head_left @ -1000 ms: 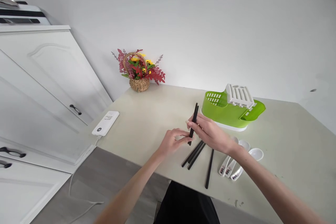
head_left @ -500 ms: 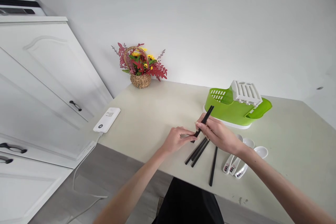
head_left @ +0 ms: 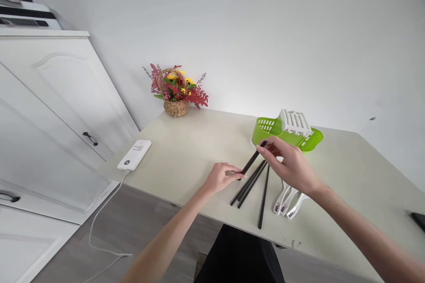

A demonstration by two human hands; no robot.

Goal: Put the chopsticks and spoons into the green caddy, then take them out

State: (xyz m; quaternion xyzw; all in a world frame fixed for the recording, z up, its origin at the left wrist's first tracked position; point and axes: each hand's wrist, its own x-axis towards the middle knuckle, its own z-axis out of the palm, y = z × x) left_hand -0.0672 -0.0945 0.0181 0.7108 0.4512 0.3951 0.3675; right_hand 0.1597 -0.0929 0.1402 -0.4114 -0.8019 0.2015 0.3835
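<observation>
Black chopsticks [head_left: 249, 164] slant above the table between my two hands; how many are held together I cannot tell. My left hand [head_left: 223, 177] pinches their lower end between thumb and fingers. At the upper end, my right hand [head_left: 286, 162] grips them with its thumb and fingertips. Beneath lie several more black chopsticks [head_left: 248, 189], bunched together, with a single chopstick [head_left: 264, 201] apart to their right. White spoons [head_left: 288, 203] rest below my right hand, their bowls mostly hidden by it. Just behind that hand stands a green utensil holder [head_left: 262, 135] with a white slotted top [head_left: 296, 122].
A wicker basket of artificial flowers [head_left: 175, 108] stands at the table's back left. Near the left edge lies a white power bank [head_left: 135, 154] with a cable [head_left: 91, 230] hanging to the floor. White cabinets [head_left: 59, 97] flank the table. A dark object [head_left: 419, 220] shows at the right edge.
My right hand has moved to the upper end of the chopsticks, while my left hand keeps the lower end. The camera view has shifted slightly.
</observation>
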